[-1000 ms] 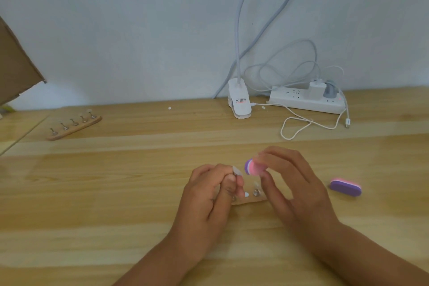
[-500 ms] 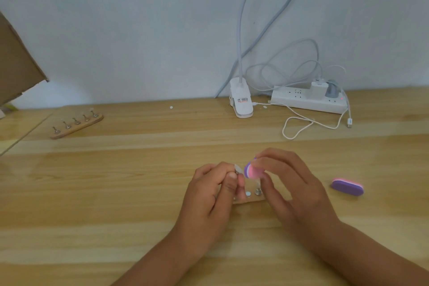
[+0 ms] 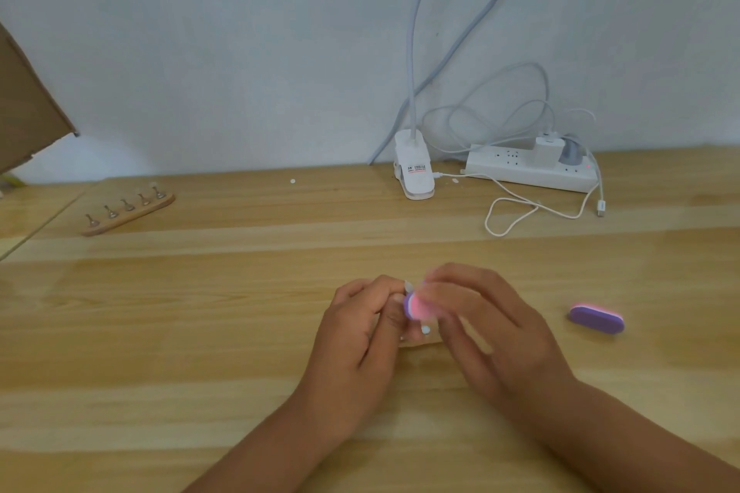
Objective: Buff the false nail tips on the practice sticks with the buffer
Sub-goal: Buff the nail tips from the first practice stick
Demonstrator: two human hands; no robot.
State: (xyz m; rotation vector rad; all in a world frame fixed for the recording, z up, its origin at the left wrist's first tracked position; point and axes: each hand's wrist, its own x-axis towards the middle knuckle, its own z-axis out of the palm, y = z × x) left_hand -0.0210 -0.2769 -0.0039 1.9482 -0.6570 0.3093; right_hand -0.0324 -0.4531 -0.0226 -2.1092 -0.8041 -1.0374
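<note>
A pink and purple buffer [image 3: 414, 306] is being pinched in the grip of the right hand [image 3: 492, 336], with the fingers curled round its far end. Its pink face is being laid against a pale false nail tip [image 3: 408, 286]. That tip is being held up in the closed grip of the left hand [image 3: 360, 336]; the practice stick under it is being hidden by the curled fingers. Both hands are being kept close together over the middle of the table [image 3: 200, 332]. A small wooden stand [image 3: 420, 344] is being mostly covered beneath them, with one more pale tip [image 3: 425, 329] showing on it.

Wide bare wood is being left open to the left of the hands and toward the near edge. To the right, a second buffer [image 3: 596, 318] is lying near the right hand but apart from it.

Well apart at the far left, five small upright sticks are being carried in a row on a wooden rack [image 3: 128, 212]; whether tips are sitting on them cannot be told. Along the back edge, by the wall, room is being taken up by a white lamp clip [image 3: 414, 172], a power strip [image 3: 528, 168] with two plugs in it, and a looped white cable [image 3: 520, 212]. A piece of cardboard [image 3: 28, 104] is jutting in at the left border
</note>
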